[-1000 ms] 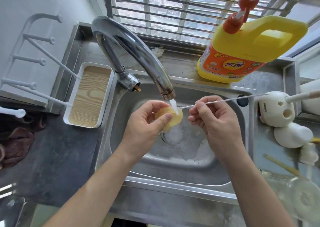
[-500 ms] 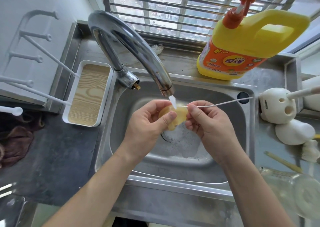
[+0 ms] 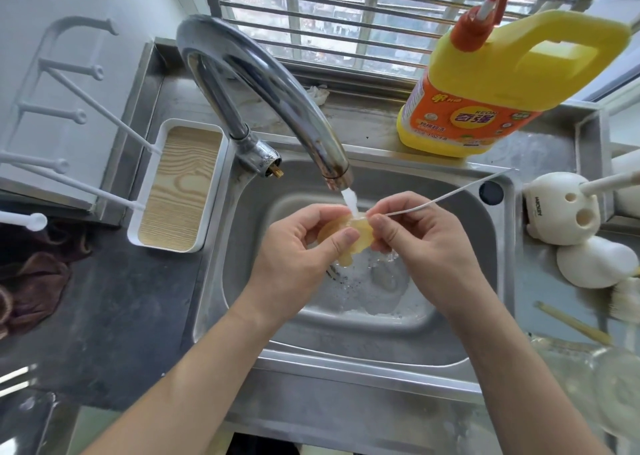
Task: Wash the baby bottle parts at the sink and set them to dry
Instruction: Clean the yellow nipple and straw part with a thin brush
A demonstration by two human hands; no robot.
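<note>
Water [image 3: 349, 201] falls in a thin white stream from the curved chrome faucet [image 3: 277, 101] straight onto a soft yellowish bottle nipple [image 3: 358, 231], which is held over the middle of the steel sink [image 3: 346, 361], just under the spout. The left hand [image 3: 298, 246] has it pinched, thumb pressed across the front and the fingers curled in behind the wider flange. The right hand [image 3: 426, 246] is closed up tight too, thumb and fingertips nipping the near end of a thin white cleaning rod [image 3: 450, 194] right where it meets the nipple. The rod's long axis runs from that pinch up and to the right, its free end out over the sink's upper right corner. The nipple lies roughly crosswise between the two hands, with a narrower part hanging down below the left thumb towards the foamy basin; whether that is its tip I cannot tell. At the upper right of the frame a yellow detergent jug [image 3: 502, 83] with a red pump stands on the ledge. At left, a white drying tray [image 3: 180, 184] with a wood-grain floor sits beside the sink, and a white holder [image 3: 561, 208] with round holes sits at the right edge.
</note>
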